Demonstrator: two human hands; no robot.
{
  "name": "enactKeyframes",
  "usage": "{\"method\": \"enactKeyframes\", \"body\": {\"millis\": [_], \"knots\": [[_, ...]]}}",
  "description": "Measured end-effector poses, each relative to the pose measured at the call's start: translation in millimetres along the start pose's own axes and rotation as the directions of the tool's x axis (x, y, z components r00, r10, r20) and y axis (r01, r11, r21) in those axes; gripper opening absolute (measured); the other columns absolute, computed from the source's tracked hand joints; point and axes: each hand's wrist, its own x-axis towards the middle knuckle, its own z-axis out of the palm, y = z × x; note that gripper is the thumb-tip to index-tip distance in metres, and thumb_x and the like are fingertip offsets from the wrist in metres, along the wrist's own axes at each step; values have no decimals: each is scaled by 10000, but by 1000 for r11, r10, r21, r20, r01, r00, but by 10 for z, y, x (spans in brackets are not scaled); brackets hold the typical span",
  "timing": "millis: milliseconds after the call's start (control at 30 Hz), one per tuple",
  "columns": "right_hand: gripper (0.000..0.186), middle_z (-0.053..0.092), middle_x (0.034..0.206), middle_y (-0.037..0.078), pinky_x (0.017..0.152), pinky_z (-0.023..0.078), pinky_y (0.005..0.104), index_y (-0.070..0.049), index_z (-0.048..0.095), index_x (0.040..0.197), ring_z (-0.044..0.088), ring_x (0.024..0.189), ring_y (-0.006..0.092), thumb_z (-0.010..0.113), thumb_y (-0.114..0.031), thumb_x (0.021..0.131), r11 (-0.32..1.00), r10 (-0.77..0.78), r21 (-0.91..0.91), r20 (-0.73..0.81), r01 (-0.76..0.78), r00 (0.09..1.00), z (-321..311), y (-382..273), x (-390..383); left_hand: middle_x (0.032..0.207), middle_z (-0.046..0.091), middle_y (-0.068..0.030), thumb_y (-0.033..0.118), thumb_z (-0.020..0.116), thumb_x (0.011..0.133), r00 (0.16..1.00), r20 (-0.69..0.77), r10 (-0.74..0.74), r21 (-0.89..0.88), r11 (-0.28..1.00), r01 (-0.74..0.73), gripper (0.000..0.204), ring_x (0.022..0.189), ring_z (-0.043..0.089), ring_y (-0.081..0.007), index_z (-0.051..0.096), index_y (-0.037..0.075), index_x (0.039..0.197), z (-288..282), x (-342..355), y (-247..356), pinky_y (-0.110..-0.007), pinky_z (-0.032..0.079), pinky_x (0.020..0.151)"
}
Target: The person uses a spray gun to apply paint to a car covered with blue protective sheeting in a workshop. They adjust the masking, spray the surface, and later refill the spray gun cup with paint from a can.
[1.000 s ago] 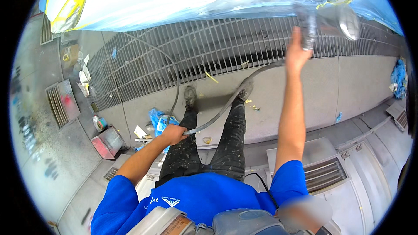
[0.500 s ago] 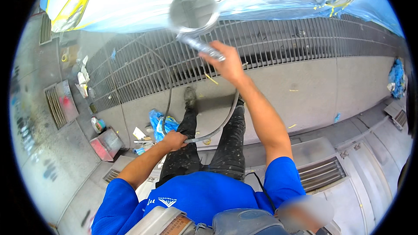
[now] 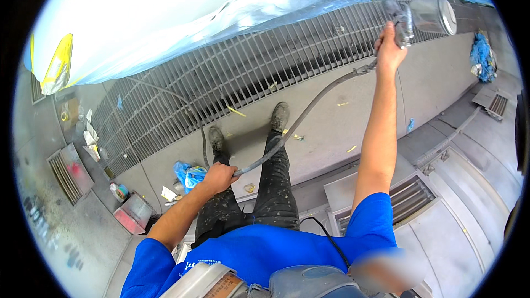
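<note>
Left arm: bare below a blue sleeve, bent at the elbow, forearm running forward and inward across the body.
Left hand: low, in front of the thighs, fingers curled shut in a fist, knuckles up.
Right arm: bare below a blue sleeve, stretched almost straight, raised up and forward, elbow barely bent.
Right hand: high and far out, well apart from the left, fingers wrapped closed, back of the hand toward the camera.

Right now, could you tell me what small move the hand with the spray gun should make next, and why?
Probably sweep the spray gun back leftward along the covered panel: the right hand holds it at the panel's far right end, while the left hand keeps the hose clear.
</note>
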Motion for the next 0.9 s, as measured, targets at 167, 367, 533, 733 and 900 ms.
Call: {"method": "enactKeyframes", "body": {"millis": [167,367,533,733,900], "knots": [[217,579,654,22,470,404,293,5,635,864,494,511,102,671,-203,914,996,7,-92,-172,-23,985,44,3,37,773,676,-141,313,618,890,988,28,-152,-137,978,155,218,741,633,-373,674,103,918,-59,-39,-64,-498,480,743],[216,595,751,9,568,448,282,4,647,924,516,649,93,704,-203,904,975,-154,-135,165,177,974,918,-146,-1168,768,676,-150,358,626,867,992,67,-102,-1,995,103,258,786,659,-360,680,109,908,273,-517,-543,-489,485,757],[157,631,775,41,640,470,300,-47,668,937,559,703,120,750,-152,854,986,-93,-51,620,159,779,1585,-338,-2467,788,687,-138,384,609,875,965,225,-131,71,990,118,278,800,671,-344,687,121,919,523,-943,-733,-469,472,781],[321,678,921,127,724,521,429,-80,638,994,654,850,348,769,-281,780,931,-153,13,921,366,358,2020,-439,-3250,796,694,-136,400,608,877,945,310,-106,90,993,81,288,810,676,-337,690,125,908,669,-1140,-731,-463,478,773],[275,684,806,97,652,498,337,-47,684,963,630,699,178,762,-280,839,957,-35,-126,842,260,538,1828,-592,-2747,768,689,-132,383,610,876,973,225,-57,86,996,39,276,772,672,-338,686,118,885,626,-993,-621,-450,484,751]]}}
